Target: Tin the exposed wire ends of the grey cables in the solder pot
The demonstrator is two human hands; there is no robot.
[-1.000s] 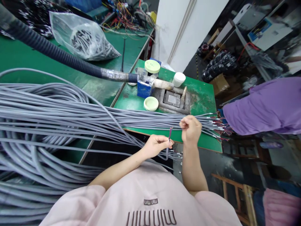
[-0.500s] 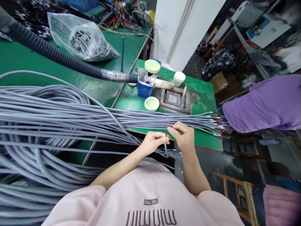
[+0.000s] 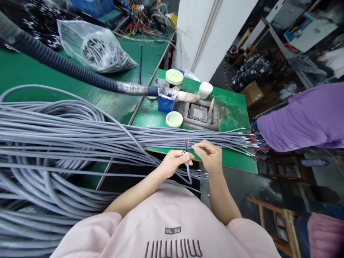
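My left hand [image 3: 176,161] pinches a grey cable [image 3: 189,173] just below its stripped end. Several thin coloured wires [image 3: 186,144] fan upward out of the cable end, with a few dark strands bent to the left side. The cable's tail curves down in front of my shirt. Close to the right of the wires is my right hand [image 3: 209,154], thumb and forefinger brought together. Whether a wire tip sits between those fingers is too small to tell. Behind both hands runs a thick bundle of grey cables [image 3: 161,136], its stripped ends lying at the right.
Beyond the bundle are a solder pot [image 3: 199,113], a blue box [image 3: 166,103], an open round tub [image 3: 174,119] and a white jar [image 3: 205,90]. A ribbed hose [image 3: 88,77] crosses from the left. At right is a person in a purple top [image 3: 303,118].
The wires, earlier bunched between both hands' fingers, now stand spread apart. My right fingers have moved slightly away from the cable end, while my left hand keeps hold of it.
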